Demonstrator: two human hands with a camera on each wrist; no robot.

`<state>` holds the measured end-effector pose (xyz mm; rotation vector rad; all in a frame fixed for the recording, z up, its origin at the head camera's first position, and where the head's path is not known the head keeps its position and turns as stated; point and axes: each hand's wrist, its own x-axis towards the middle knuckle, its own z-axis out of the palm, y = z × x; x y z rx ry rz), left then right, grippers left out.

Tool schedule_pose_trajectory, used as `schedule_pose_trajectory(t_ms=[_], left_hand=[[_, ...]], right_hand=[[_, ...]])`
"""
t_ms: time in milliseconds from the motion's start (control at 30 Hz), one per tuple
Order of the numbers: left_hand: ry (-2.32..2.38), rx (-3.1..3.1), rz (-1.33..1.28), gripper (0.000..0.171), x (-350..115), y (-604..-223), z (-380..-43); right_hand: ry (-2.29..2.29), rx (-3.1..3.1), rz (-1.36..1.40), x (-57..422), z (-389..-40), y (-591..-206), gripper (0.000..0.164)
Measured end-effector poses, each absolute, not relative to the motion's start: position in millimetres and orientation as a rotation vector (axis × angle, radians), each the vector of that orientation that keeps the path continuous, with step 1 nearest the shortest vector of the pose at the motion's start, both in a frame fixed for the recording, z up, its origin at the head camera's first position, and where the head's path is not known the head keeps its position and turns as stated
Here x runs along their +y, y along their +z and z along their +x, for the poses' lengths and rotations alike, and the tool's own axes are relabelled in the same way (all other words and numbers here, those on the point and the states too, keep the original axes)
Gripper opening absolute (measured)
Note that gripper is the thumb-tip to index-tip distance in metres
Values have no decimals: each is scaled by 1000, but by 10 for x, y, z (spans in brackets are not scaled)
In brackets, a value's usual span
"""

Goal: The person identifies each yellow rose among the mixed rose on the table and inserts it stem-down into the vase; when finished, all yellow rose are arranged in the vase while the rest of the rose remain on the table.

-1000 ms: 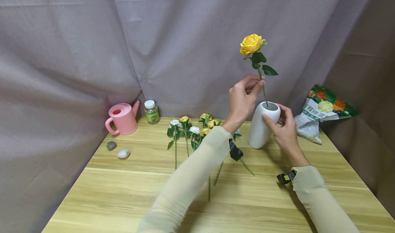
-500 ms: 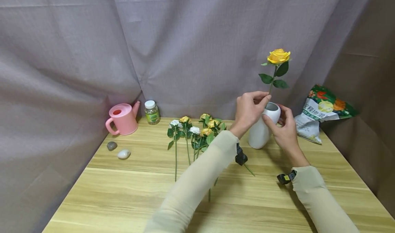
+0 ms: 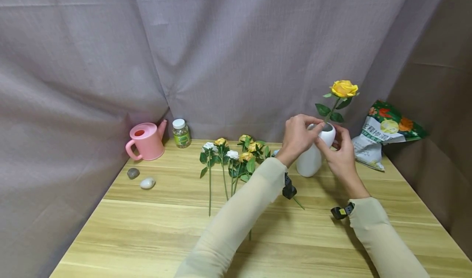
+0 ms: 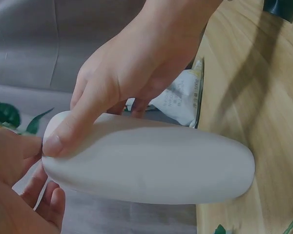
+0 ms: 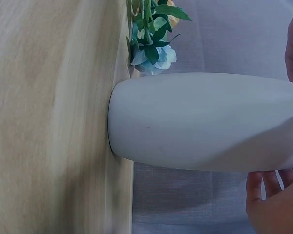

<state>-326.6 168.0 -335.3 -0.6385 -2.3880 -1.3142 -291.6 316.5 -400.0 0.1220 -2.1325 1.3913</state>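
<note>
A yellow rose (image 3: pixel 344 89) with green leaves leans to the right above the mouth of a tall white vase (image 3: pixel 309 163). My left hand (image 3: pixel 299 135) pinches the rose's stem between thumb and fingertips right at the vase's rim; the lower stem is hidden. On the vase's right side, my right hand (image 3: pixel 341 153) grips the neck, thumb in front and fingers behind. In the left wrist view the right thumb (image 4: pixel 56 144) presses near the rim, close to the left fingertips. The vase stands upright on the wooden table (image 5: pixel 44 122).
Several white roses (image 3: pixel 232 155) and yellow roses (image 3: pixel 246 157) lie left of the vase, partly under the left forearm. A light blue flower (image 5: pixel 158 58) lies there too. Further left are a pink watering can (image 3: pixel 147 143), a lidded jar (image 3: pixel 181 134) and two stones (image 3: pixel 147 183). A printed bag (image 3: pixel 380 134) leans at right.
The left hand has moved right and down to the vase's rim, and the rose has sunk lower and tilted to the right. The right hand stays on the vase.
</note>
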Motion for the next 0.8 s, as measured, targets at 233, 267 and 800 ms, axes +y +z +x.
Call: schedule_pose_trajectory(t_ms=[233,267,800], left_hand=[[-1255,-2395,-649,12,1679,-3352,-3269],[-1251,-2398,-644,12,1675,-3352,-3266],[-1431,-2303,-658,16,1234,-3422,-3291]], right_hand=[[1418,-2114,139,3116,-2859,-3944,60],[1425,-2110,137,3112,-2855,-3943,60],[1406,-2173,41,3279,-3051,-4157,63]])
